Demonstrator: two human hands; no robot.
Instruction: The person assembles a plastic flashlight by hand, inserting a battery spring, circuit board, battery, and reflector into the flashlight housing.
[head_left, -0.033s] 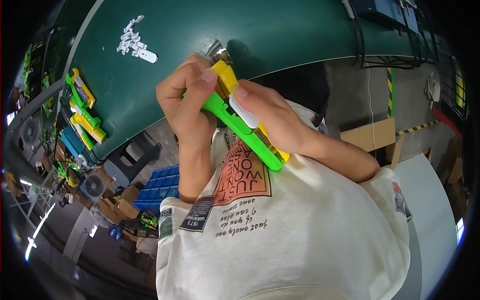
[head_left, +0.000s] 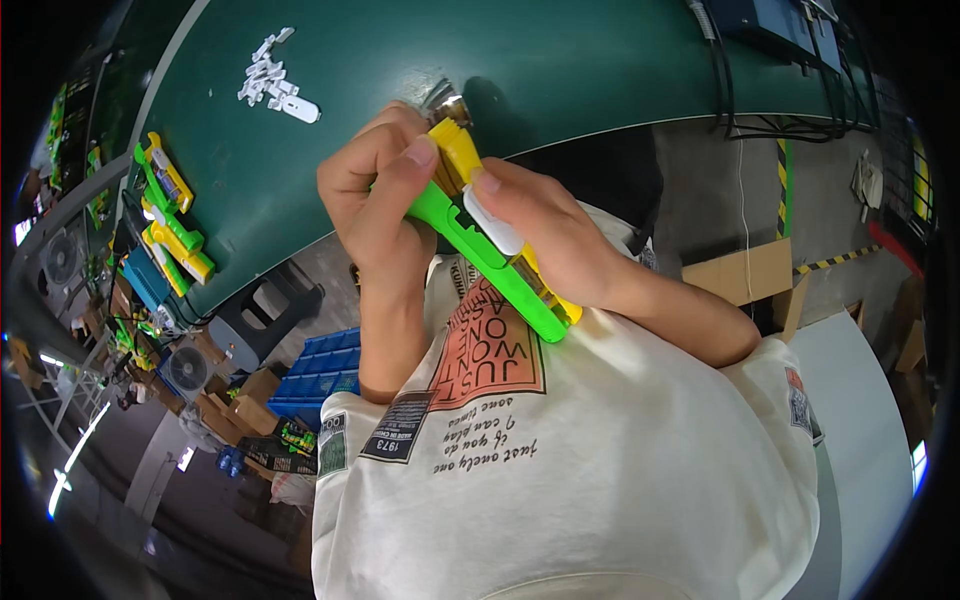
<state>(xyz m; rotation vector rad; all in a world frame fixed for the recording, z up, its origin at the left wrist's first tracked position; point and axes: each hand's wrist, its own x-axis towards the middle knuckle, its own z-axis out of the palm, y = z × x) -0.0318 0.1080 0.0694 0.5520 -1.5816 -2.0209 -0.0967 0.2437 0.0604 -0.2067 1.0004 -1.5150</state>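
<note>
Both my hands grip a long green and yellow plastic tool (head_left: 500, 285) just above the table edge, in front of my shirt. My left hand (head_left: 375, 190) is closed round its far end, thumb pressed on the yellow part. On the other side my right hand (head_left: 560, 235) holds it, with the thumb by a white oval piece (head_left: 493, 222) set along the tool. A shiny metal part (head_left: 447, 104) shows beyond the far end; how it joins the tool is hidden. The tool's near end slants down to the right.
Several small white plastic parts (head_left: 272, 82) lie in a cluster on the green table (head_left: 370, 50). Similar green and yellow tools (head_left: 172, 225) lie at its left edge. Black cables (head_left: 790, 127) run at the far right. Below stand a dark stool (head_left: 265, 320) and blue crates (head_left: 318, 372).
</note>
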